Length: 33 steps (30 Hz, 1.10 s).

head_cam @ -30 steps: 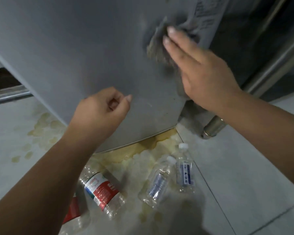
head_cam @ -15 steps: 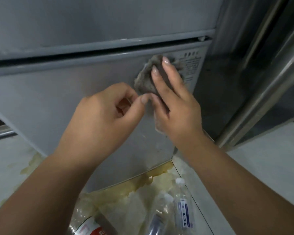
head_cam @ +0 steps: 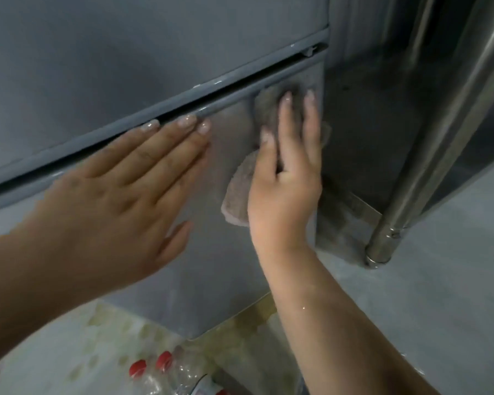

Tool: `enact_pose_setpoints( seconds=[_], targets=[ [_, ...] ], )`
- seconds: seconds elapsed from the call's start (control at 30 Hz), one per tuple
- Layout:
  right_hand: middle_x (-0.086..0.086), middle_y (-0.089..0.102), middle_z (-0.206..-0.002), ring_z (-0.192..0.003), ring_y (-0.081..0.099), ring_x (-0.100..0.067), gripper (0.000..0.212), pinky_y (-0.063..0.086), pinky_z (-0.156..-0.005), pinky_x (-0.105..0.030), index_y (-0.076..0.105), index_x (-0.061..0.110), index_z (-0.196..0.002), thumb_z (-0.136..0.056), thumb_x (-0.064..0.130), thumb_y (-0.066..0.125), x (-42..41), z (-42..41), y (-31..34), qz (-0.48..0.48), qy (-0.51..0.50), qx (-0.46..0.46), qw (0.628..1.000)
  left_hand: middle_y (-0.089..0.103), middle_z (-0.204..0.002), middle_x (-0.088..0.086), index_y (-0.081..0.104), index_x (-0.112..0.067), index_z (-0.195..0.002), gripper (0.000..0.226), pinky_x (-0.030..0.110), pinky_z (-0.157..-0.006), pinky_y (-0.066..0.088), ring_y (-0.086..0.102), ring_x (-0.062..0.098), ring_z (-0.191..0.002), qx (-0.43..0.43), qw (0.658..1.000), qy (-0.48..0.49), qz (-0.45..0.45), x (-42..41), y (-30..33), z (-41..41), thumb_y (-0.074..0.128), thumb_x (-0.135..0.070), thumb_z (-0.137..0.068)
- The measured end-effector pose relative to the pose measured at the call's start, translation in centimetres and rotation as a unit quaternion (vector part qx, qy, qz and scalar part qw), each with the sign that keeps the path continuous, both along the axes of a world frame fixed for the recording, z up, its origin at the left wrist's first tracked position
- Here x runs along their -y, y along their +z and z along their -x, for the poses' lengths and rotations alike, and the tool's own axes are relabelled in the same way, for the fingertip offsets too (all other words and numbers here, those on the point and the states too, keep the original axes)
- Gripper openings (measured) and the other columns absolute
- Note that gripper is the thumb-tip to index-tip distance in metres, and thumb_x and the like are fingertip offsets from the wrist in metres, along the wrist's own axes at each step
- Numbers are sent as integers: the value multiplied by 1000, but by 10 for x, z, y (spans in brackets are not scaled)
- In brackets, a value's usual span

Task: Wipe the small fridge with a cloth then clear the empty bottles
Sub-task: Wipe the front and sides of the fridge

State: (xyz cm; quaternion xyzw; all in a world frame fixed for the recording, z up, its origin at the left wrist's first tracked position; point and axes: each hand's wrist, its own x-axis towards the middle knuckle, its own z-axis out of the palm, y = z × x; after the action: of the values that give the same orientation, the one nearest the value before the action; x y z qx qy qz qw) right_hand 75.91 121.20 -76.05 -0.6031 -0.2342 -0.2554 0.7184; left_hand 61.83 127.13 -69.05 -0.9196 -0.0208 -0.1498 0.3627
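Left hand (head_cam: 120,192) now lies flat on the fridge (head_cam: 103,61) front, fingers straight and close together, tips just under the dark seam between the two doors; half a second ago it hung loosely curled in front of the panel, thumb toward forefinger, touching nothing that could be made out. Reads as a bracing hand: it steadies the door, or the body, while the other one scrubs. To its right, the cloth (head_cam: 240,195), a grey-pink rag, is spread against the lower door near its right edge, one lobe showing below and left of the palm, another above the fingertips. Right hand (head_cam: 285,178) presses it flat with straight, slightly parted fingers; no pinch, no bunching, just palm pressure. Against the earlier views this hand has climbed the panel from mid-door to the top right corner, close under the seam, so the wipe appears to be working upward along the right margin. Motion blur on both hands; whether the printed label up there is covered cannot be told. Farther right, a steel post (head_cam: 405,195) stands on the floor (head_cam: 439,295) beside the fridge. Low in view, bottles (head_cam: 166,372) with red caps lie on the stained tile in front of the fridge, untouched. Judgement: wiping step in hand, lower door largely covered, upper door perhaps to follow; bottle clearing not yet begun.
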Motion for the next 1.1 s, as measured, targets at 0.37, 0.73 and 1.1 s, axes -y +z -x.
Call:
enact_pose_setpoints(
  seconds=[0.37,0.73,1.1],
  targets=[
    [-26,56,-125,-117,49,-22,35,30,-98,-1,62,-5,-114,-86,14,57,-7,15,7,-30,29,-38,998,22,-150,23,24,7,-141,64,47,-114,20,19,34,-140,-35,999,8,-9,-4,-7,38,38,-27,-89],
    [-26,50,-132,-124,48,-25,39,32,-102,-10,57,-10,-120,-88,13,54,-1,-38,1,-59,65,-134,987,30,-146,25,31,8,-138,67,44,-113,23,27,34,-137,-14,999,-33,0,4,-6,22,48,-31,-86],
    [-23,50,-134,-125,48,-23,37,26,-94,5,52,-7,-126,-93,10,52,-3,-34,-25,-80,67,-229,968,35,-142,24,36,8,-135,64,45,-107,30,32,32,-133,-20,997,-76,20,15,-14,-32,40,-39,-93]
  ],
)
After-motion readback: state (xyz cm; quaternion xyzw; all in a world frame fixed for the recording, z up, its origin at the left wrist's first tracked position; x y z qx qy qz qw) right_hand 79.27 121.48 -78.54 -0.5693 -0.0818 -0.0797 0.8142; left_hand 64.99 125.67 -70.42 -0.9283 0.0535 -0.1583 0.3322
